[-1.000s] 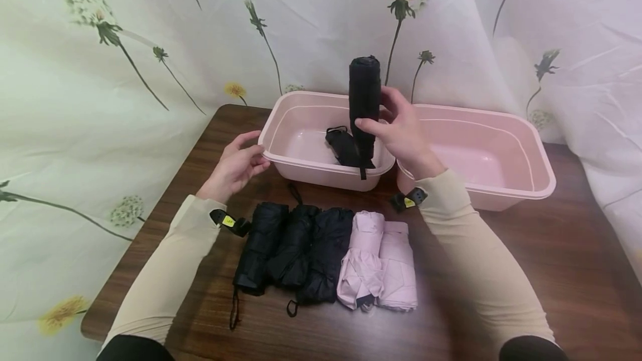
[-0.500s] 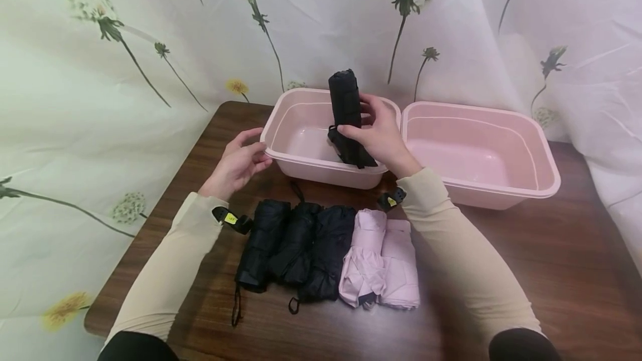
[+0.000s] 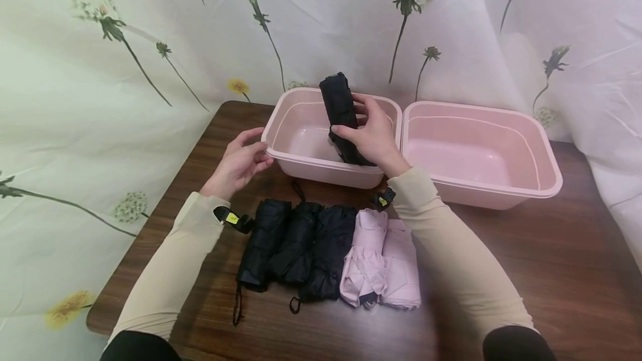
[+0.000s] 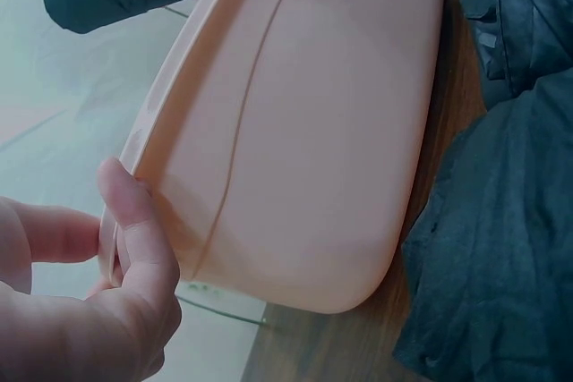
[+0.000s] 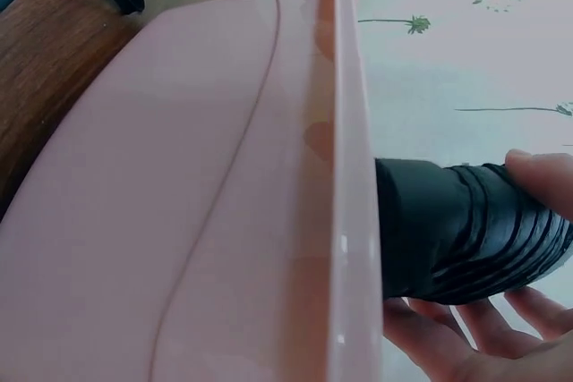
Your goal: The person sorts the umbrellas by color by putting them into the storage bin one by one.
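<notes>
High head view facing forward and down, wrist views close, seemingly turned sideways, sharing one pink basin [image 4: 327, 131]

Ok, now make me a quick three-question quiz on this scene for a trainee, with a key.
1. How many folded black fabric umbrellas lie in the row on the dark brown wood-grain table? A) two B) three C) five
2. True or false: the left hand grips the rim of the right-hand pink plastic basin.
3. What does the right hand hold, and over which basin?

Key:
1. B.
2. False; it grips the rim of the left-hand pale pink plastic basin.
3. A tilted black fabric umbrella, over the left-hand basin.
</notes>
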A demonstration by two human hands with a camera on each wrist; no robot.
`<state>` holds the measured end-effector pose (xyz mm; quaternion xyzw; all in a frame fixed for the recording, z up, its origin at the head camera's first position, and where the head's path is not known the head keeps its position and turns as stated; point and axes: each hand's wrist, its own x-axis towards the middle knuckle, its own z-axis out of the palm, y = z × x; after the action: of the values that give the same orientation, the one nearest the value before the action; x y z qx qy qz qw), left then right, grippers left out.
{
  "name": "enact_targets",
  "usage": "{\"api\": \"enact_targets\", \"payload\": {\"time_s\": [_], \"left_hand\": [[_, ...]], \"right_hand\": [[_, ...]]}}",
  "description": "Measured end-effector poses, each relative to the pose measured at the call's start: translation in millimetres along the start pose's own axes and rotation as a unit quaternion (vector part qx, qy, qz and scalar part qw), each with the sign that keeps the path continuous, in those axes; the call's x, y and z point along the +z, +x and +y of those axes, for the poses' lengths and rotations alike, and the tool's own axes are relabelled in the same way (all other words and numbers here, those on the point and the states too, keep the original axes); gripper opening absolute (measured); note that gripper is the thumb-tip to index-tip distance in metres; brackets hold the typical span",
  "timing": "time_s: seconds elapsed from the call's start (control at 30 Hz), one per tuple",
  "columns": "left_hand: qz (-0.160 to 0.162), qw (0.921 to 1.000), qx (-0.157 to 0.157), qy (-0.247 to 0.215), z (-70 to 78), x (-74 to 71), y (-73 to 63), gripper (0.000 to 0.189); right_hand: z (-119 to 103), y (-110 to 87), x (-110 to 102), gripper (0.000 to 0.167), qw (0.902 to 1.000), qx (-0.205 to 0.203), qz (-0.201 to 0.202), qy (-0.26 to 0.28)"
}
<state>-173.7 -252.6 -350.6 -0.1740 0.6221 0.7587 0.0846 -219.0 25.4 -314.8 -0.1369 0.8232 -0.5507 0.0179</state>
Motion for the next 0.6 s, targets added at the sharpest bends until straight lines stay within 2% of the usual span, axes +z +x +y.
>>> {"api": "enact_targets", "payload": {"time_s": [0.33, 0.5, 0.6], "left_hand": [[0.000, 1.0000, -0.003, 0.002, 0.1, -0.1, 0.2, 0.054], [0.000, 1.0000, 0.000, -0.001, -1.2, -0.4, 1.4, 0.054], [0.006, 1.0000, 0.003, 0.001, -1.7, -0.1, 2.5, 0.053]], "right_hand": [[5.5, 1.4, 7.0, 0.074, 0.9999, -0.006, -0.010, 0.007], [8.8, 1.2, 6.5, 0.075, 0.9995, -0.009, -0.025, -0.015], [10.3, 0.8, 3.8, 0.072, 0.9991, 0.004, -0.038, -0.021]]}}
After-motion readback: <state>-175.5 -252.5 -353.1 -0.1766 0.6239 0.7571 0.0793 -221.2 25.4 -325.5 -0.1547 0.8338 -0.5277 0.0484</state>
